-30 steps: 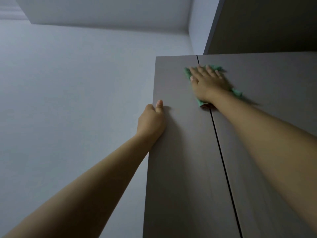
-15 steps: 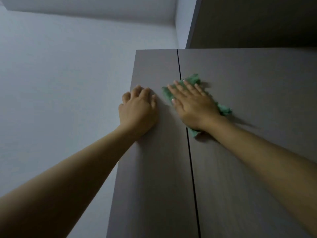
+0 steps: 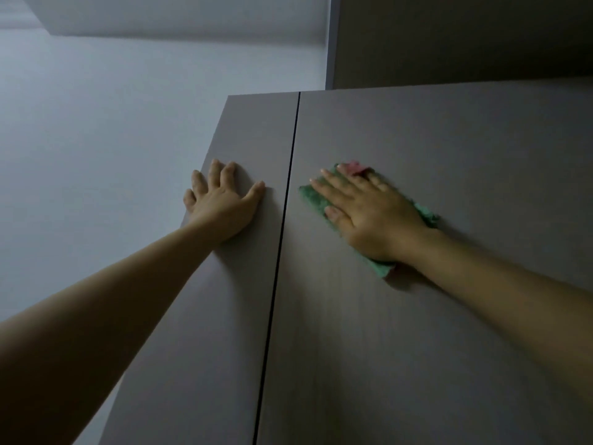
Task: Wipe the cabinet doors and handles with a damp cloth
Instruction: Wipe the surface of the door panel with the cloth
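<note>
Two tall grey-brown cabinet doors fill the view, seen from below: a narrow left door (image 3: 205, 316) and a wide right door (image 3: 417, 348), split by a dark vertical gap. My right hand (image 3: 369, 213) lies flat with straight fingers on a green cloth (image 3: 313, 197), pressing it against the right door just right of the gap. A pink patch of the cloth shows by my fingertips. My left hand (image 3: 224, 200) rests flat on the left door near its outer edge. No handles are in sight.
A pale wall (image 3: 96, 155) runs along the left of the cabinet, up to the ceiling (image 3: 176, 14). A darker upper cabinet panel (image 3: 465, 36) sits above the doors at the top right.
My right hand slid the cloth down from the top of the doors and off the gap onto the right door. My left hand shifted from gripping the door's edge to lying flat on its face.
</note>
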### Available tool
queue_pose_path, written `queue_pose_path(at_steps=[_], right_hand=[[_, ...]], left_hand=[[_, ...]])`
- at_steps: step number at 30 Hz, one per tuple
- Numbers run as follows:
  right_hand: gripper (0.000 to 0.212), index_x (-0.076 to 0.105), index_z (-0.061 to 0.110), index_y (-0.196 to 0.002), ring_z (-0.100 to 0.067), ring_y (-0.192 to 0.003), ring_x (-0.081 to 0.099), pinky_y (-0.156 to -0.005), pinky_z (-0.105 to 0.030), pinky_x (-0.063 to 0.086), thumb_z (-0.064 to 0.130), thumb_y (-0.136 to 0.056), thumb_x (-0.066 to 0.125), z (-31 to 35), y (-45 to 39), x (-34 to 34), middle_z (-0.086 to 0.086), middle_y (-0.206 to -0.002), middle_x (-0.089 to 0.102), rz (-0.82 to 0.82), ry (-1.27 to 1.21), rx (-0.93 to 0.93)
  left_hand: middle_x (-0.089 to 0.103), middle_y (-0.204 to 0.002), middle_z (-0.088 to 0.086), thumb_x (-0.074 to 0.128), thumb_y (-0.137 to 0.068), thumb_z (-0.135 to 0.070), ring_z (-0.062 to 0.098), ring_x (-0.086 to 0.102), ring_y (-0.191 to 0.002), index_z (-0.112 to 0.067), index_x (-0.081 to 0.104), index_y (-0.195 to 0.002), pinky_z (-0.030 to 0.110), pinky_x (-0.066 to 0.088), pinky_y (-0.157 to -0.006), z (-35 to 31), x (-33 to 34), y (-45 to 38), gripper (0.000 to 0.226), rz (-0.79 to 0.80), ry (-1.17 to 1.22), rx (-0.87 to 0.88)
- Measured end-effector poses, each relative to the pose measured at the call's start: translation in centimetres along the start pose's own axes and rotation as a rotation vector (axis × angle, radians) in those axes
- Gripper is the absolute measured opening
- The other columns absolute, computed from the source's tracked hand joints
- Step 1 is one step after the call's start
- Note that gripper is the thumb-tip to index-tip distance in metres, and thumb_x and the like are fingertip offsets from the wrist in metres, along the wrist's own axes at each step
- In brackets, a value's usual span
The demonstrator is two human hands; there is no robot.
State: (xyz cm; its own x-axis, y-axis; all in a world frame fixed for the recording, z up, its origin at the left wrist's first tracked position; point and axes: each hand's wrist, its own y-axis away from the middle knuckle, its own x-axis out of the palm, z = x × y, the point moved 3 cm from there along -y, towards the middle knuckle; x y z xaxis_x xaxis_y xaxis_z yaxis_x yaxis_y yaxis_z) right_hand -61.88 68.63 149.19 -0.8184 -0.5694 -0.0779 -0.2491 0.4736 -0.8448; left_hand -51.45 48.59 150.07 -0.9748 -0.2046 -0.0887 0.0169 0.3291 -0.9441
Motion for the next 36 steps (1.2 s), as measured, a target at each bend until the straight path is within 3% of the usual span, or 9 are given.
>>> queue_pose_path(at_steps=[5,11,16,21,23,26,29,33,36], right_hand=[[0.053,0.003,0.026,-0.152,-0.016,-0.147,-0.002,-0.117,-0.036,-0.004,0.038,-0.102,0.013,-6.2,-3.8,-1.0,0.006,-0.160,0.000,0.014,0.010,0.395],[0.054,-0.009,0.022,-0.151,-0.015,-0.146,-0.009,-0.117,-0.035,-0.009,0.034,-0.103,0.013,-0.9,-2.6,0.1,0.002,-0.159,-0.008,0.066,-0.075,0.234],[0.055,-0.006,0.024,-0.151,-0.022,-0.145,0.013,-0.116,-0.032,0.006,0.024,-0.105,0.023,-2.7,-3.1,-3.3,-0.004,-0.159,0.008,0.175,-0.923,0.377],[0.052,0.001,0.013,-0.152,-0.018,-0.131,0.045,-0.111,-0.030,0.025,0.015,-0.104,0.019,-4.6,-3.0,-5.9,-0.013,-0.156,0.022,0.058,-1.378,0.501],[0.046,0.023,0.014,-0.149,-0.019,-0.123,0.052,-0.108,-0.034,0.036,0.015,-0.103,0.026,-5.9,-2.6,-6.2,-0.016,-0.145,0.042,-0.019,-1.301,0.534],[0.035,0.057,0.016,-0.126,-0.023,-0.111,0.057,-0.097,-0.039,0.046,0.014,-0.098,0.037,-8.7,-0.7,-6.2,-0.010,-0.123,0.061,-0.171,-0.687,0.533],[0.035,0.064,0.026,-0.112,-0.028,-0.103,0.054,-0.087,-0.039,0.047,0.019,-0.092,0.037,-12.2,2.2,-5.9,-0.007,-0.111,0.065,-0.352,-0.272,0.517],[0.041,0.067,0.024,-0.105,-0.032,-0.099,0.053,-0.082,-0.037,0.042,0.027,-0.083,0.032,-15.8,5.2,-6.0,-0.012,-0.100,0.066,-0.476,-0.182,0.496],[0.051,0.067,0.018,-0.107,-0.036,-0.103,0.050,-0.088,-0.036,0.033,0.026,-0.075,0.030,-16.9,7.2,-6.1,-0.014,-0.098,0.065,-0.448,-0.075,0.431]], left_hand=[[-0.002,-0.161,-0.002,0.028,-0.094,-0.064,0.027,-0.010,-0.147,-0.026,0.012,-0.152,0.047,-0.004,-0.118,-0.1,0.1,0.1,0.072,-0.028,-0.009,0.006],[0.008,-0.160,0.001,0.040,-0.100,-0.038,0.018,-0.002,-0.148,-0.024,0.023,-0.150,0.041,-0.009,-0.117,-2.8,-0.4,2.3,0.055,-0.078,0.233,0.097],[0.032,-0.152,-0.004,0.041,-0.100,-0.021,0.013,0.024,-0.139,-0.022,0.040,-0.144,0.023,0.010,-0.110,-9.5,-0.1,6.7,0.044,-0.130,0.368,0.409],[0.037,-0.148,0.009,0.031,-0.102,-0.024,0.027,0.031,-0.135,-0.007,0.039,-0.142,0.035,0.022,-0.109,-14.9,1.2,5.8,0.044,0.010,0.145,0.442],[0.030,-0.149,0.014,0.027,-0.102,-0.030,0.032,0.025,-0.136,-0.004,0.028,-0.145,0.039,0.020,-0.111,-16.4,1.7,5.0,0.051,0.021,0.034,0.331],[0.001,-0.158,0.021,0.021,-0.101,-0.042,0.035,0.000,-0.145,0.002,0.002,-0.150,0.043,0.004,-0.117,-18.3,3.1,4.7,0.068,0.091,-0.005,0.190],[-0.013,-0.159,0.015,0.019,-0.100,-0.046,0.029,-0.013,-0.146,-0.005,-0.007,-0.152,0.040,-0.010,-0.117,-18.7,4.7,3.9,0.071,0.033,0.017,0.209],[-0.004,-0.162,0.004,0.018,-0.100,-0.048,0.022,-0.007,-0.148,-0.018,0.002,-0.154,0.037,-0.006,-0.120,-19.0,4.8,0.6,0.064,-0.066,-0.069,0.329],[-0.003,-0.161,0.000,0.017,-0.101,-0.047,0.019,-0.006,-0.148,-0.022,0.003,-0.154,0.036,-0.005,-0.120,-20.2,5.3,2.1,0.060,-0.074,-0.100,0.416]])
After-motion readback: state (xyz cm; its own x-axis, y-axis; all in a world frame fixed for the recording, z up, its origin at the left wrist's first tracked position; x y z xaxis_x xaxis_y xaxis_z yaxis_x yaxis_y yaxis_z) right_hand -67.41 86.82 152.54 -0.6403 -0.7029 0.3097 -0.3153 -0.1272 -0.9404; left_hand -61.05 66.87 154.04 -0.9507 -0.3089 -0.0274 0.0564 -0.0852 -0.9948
